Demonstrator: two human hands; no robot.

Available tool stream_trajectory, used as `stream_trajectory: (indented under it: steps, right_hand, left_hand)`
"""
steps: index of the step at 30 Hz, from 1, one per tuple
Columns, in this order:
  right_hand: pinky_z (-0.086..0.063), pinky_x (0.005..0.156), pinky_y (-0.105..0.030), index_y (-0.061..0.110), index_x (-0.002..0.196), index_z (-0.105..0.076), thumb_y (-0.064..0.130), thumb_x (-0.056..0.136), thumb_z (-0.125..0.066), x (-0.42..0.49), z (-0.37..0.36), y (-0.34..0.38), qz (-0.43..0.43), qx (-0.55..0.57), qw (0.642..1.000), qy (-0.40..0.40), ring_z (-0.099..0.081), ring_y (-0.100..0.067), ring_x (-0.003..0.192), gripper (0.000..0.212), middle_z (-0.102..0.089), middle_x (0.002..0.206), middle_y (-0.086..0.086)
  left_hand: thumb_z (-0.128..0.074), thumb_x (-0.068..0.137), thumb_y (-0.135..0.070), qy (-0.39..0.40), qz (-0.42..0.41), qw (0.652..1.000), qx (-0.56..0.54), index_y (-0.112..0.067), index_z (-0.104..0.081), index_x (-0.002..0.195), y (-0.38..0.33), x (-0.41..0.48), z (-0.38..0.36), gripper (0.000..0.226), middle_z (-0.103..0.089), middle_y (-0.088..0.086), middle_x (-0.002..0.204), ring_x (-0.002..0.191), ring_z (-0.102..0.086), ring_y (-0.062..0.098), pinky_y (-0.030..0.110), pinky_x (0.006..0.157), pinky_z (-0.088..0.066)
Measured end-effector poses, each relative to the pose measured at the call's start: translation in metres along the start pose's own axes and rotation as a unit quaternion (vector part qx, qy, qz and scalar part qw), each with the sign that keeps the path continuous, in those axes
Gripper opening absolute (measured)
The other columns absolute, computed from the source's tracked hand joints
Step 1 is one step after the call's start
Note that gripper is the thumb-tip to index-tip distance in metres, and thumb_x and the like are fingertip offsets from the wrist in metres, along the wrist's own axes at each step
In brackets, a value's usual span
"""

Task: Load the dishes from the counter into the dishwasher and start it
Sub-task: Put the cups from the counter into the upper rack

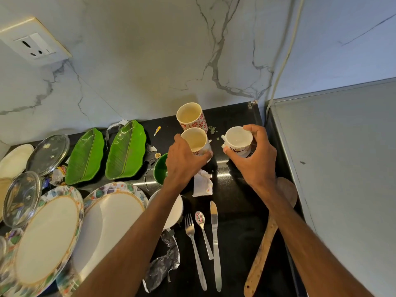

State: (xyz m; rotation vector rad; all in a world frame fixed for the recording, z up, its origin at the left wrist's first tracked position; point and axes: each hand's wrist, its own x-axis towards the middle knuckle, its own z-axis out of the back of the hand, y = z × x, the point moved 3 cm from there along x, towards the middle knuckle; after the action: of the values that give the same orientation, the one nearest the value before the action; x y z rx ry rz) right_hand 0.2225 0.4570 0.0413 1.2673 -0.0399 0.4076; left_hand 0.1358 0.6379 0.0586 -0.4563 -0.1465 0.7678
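My left hand grips a tall white mug near the back of the black counter. My right hand holds a short white cup with dark markings, a little to the right. A second tall mug with red flowers stands behind them by the wall. Two large floral plates lie at the left. A fork, a spoon and a knife lie side by side in front of the cups.
Two green leaf-shaped trays, a green bowl, a white bowl and two glass lids crowd the left side. A wooden spatula lies at the right. Crumpled paper and foil scraps litter the counter. A grey appliance top adjoins on the right.
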Motion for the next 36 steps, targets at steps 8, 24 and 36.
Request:
stream_trajectory:
  steps: [8, 24, 36]
  right_hand:
    - [-0.046, 0.100, -0.018, 0.013, 0.141, -0.049, 0.033, 0.070, -0.091, -0.016, 0.014, -0.001, -0.008, -0.020, 0.999, 0.026, -0.052, -0.006, 0.120, 0.085, -0.060, 0.134, -0.002]
    - [-0.058, 0.093, -0.044, 0.020, 0.133, -0.053, 0.034, 0.072, -0.092, -0.106, 0.135, 0.016, -0.092, 0.049, 0.990, -0.098, -0.062, -0.013, 0.117, 0.074, -0.062, 0.131, 0.009]
    - [-0.061, 0.081, -0.038, 0.031, 0.131, -0.059, 0.031, 0.060, -0.095, -0.263, 0.337, -0.004, -0.250, 0.048, 0.924, -0.284, -0.066, -0.013, 0.112, 0.079, -0.068, 0.121, 0.010]
  left_hand:
    - [-0.089, 0.063, -0.048, -0.120, -0.065, 0.986, -0.101, -0.011, -0.043, 0.128, -0.003, -0.026, 0.009, 0.088, -0.061, 0.002, 0.118, 0.101, -0.060, 0.013, 0.019, 0.075, -0.047]
    - [-0.092, 0.066, -0.036, 0.034, -0.172, 0.931, -0.321, -0.020, -0.047, 0.133, -0.074, -0.153, 0.019, 0.082, -0.058, -0.013, 0.122, 0.115, -0.058, 0.006, 0.026, 0.092, -0.055]
    - [-0.086, 0.073, -0.025, 0.400, -0.104, 0.820, -0.395, -0.030, -0.063, 0.120, -0.212, -0.319, -0.069, 0.052, -0.073, 0.001, 0.113, 0.105, -0.071, 0.020, 0.050, 0.090, -0.057]
